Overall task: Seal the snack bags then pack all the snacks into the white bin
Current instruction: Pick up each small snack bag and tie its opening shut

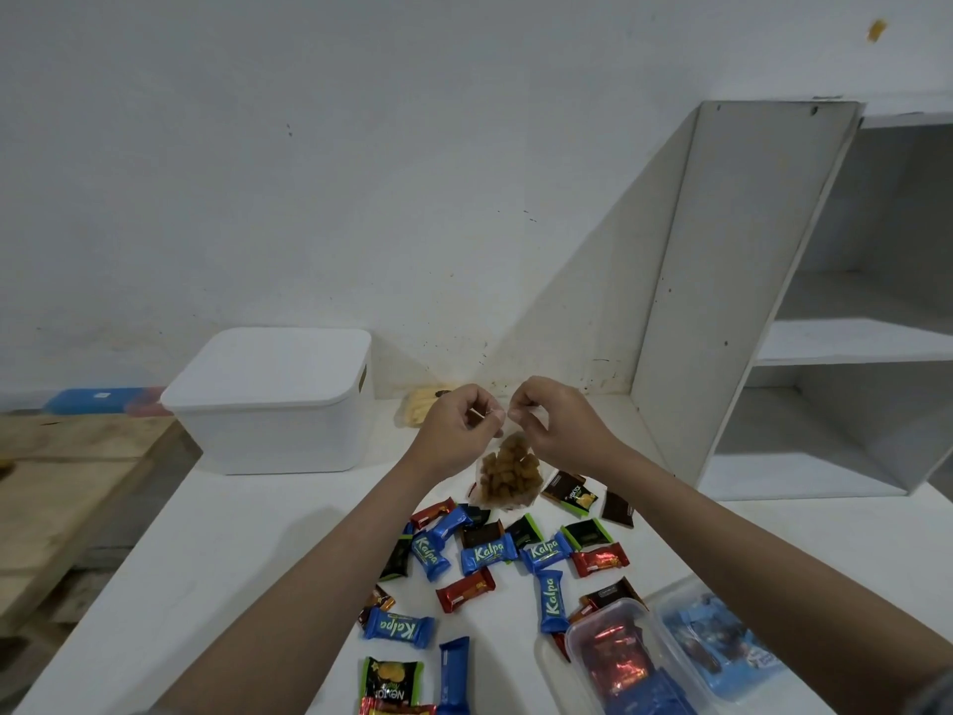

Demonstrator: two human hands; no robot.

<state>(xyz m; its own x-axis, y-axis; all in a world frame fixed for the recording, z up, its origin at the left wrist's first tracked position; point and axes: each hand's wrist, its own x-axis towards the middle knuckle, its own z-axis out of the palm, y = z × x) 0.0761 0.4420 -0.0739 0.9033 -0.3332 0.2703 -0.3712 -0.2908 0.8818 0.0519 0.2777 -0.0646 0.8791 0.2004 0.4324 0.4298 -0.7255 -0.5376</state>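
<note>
Your left hand point(456, 423) and right hand point(554, 423) pinch the top edge of a clear bag of brown snack pieces point(508, 474), which hangs straight down between them above the white table point(247, 549). The mouth runs left to right between your fingertips, so sealing likely means pressing along that line. The lidded white bin point(273, 399) stands to your left, nearer your left hand. A bag of pale snacks point(417, 405) lies beyond your hands. Wrapped Kalpa bars point(487, 553) are scattered just below the bag.
</note>
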